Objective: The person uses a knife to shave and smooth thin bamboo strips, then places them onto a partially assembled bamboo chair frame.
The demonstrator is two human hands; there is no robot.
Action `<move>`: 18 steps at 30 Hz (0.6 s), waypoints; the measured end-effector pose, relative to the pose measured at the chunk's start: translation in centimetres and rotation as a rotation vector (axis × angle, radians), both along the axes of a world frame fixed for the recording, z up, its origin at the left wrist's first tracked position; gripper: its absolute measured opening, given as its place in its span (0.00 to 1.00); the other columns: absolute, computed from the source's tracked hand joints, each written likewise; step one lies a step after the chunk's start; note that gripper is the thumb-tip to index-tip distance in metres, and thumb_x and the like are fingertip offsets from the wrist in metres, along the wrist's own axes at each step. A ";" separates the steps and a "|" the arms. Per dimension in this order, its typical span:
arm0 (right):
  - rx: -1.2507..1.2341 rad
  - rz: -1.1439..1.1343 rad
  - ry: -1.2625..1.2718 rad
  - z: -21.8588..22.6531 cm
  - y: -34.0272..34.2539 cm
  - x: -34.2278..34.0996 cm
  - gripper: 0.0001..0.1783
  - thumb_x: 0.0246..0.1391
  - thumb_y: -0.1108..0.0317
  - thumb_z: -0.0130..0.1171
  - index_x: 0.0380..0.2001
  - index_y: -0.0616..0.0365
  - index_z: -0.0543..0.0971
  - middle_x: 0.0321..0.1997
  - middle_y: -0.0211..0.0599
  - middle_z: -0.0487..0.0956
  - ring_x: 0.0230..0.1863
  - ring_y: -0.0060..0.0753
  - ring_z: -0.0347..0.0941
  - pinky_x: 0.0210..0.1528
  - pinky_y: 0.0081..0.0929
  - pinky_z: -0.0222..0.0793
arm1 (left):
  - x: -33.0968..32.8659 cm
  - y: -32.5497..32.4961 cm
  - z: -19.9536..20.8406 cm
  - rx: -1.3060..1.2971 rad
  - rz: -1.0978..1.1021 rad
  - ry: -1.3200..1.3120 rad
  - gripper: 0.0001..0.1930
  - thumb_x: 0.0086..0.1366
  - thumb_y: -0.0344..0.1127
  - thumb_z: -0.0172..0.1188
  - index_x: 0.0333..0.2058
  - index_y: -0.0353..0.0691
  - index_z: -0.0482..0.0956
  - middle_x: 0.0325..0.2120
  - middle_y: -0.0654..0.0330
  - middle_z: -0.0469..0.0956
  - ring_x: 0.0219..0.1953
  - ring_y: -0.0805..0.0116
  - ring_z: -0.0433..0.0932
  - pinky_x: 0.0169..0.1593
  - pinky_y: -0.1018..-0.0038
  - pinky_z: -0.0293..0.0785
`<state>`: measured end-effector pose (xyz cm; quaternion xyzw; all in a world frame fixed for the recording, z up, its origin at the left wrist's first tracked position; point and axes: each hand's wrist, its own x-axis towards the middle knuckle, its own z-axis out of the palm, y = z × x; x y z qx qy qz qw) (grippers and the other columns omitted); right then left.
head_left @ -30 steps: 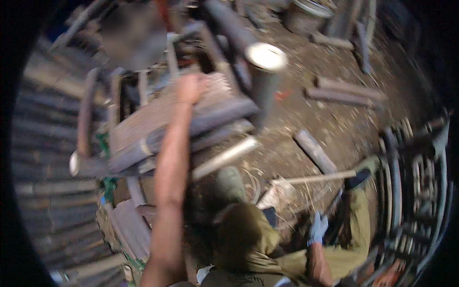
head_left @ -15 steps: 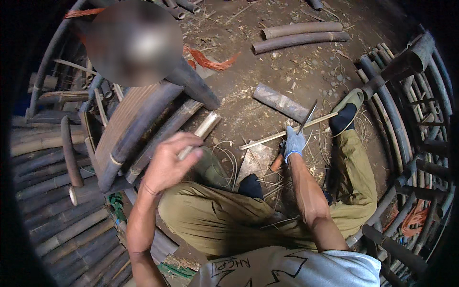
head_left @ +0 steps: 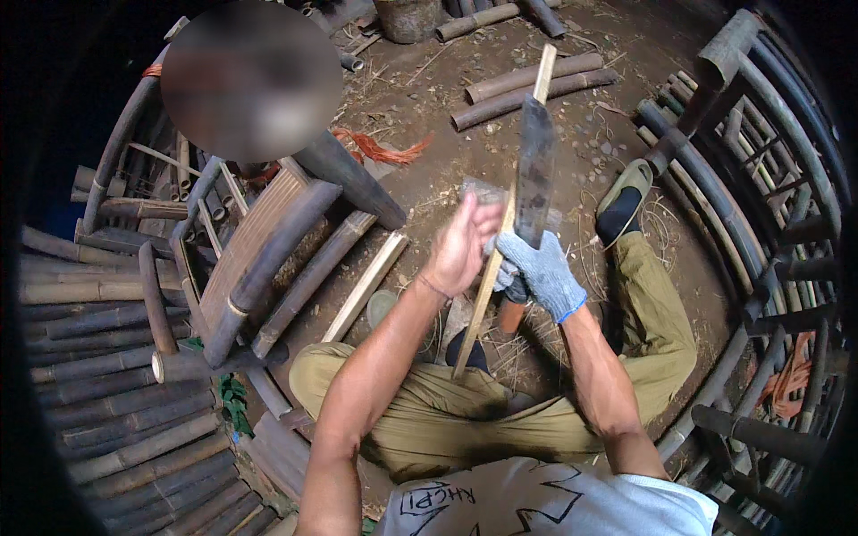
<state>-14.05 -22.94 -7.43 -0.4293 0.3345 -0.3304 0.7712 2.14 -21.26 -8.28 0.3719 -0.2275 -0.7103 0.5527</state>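
Note:
My right hand (head_left: 541, 275), in a grey-blue knit glove, is closed round a machete (head_left: 536, 170) and a long pale bamboo strip (head_left: 478, 320). The machete's dark, broad blade points away from me, and its orange-brown handle end shows below the glove. Running almost lengthwise from me, the strip passes by the blade, with its near end over my lap. My bare left hand (head_left: 460, 246) is beside the strip, just left of the glove. Its fingers are stretched out and it holds nothing; whether its fingertips touch the strip I cannot tell.
A pale split bamboo piece (head_left: 366, 286) leans at my left, near a bamboo bench (head_left: 268, 259). Two dark bamboo lengths (head_left: 536, 89) lie on the dirt floor ahead. A bamboo frame (head_left: 786, 196) stands at the right. Thin shavings and orange twine (head_left: 384, 147) are scattered on the ground.
The strip and machete have swung from a slanted crosswise position to point away from me. My left hand has moved right, from near the pale split piece to beside the glove.

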 end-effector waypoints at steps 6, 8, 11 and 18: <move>-0.046 -0.025 0.085 1.7 2.6 1.3 0.15 0.58 0.57 0.65 0.31 0.59 0.80 0.23 0.30 0.78 0.20 0.21 0.71 0.21 0.22 0.66 | 4.4 -0.1 7.4 -0.156 -0.083 -0.371 0.21 0.72 0.40 0.55 0.58 0.34 0.73 0.45 0.56 0.81 0.49 0.69 0.79 0.55 0.66 0.76; -0.050 -0.061 0.089 2.3 3.6 1.9 0.15 0.59 0.56 0.65 0.32 0.59 0.80 0.21 0.28 0.76 0.19 0.20 0.70 0.20 0.24 0.67 | 7.0 1.7 9.8 -0.095 -0.098 -0.552 0.20 0.71 0.39 0.58 0.57 0.35 0.73 0.44 0.58 0.81 0.46 0.71 0.80 0.47 0.73 0.82; 0.100 -0.174 0.088 1.0 3.0 0.9 0.16 0.62 0.55 0.61 0.30 0.56 0.75 0.18 0.23 0.69 0.16 0.19 0.66 0.19 0.25 0.66 | 11.0 4.3 12.2 -0.169 0.131 -0.727 0.18 0.70 0.39 0.60 0.53 0.37 0.75 0.44 0.58 0.81 0.46 0.70 0.81 0.45 0.72 0.83; -0.603 0.165 0.960 -10.8 5.4 -6.6 0.16 0.64 0.63 0.47 0.45 0.64 0.75 0.45 0.64 0.77 0.51 0.65 0.73 0.54 0.52 0.67 | 10.6 15.0 5.4 -0.345 0.654 -0.914 0.13 0.67 0.20 0.57 0.49 0.33 0.68 0.43 0.55 0.74 0.48 0.60 0.80 0.57 0.61 0.79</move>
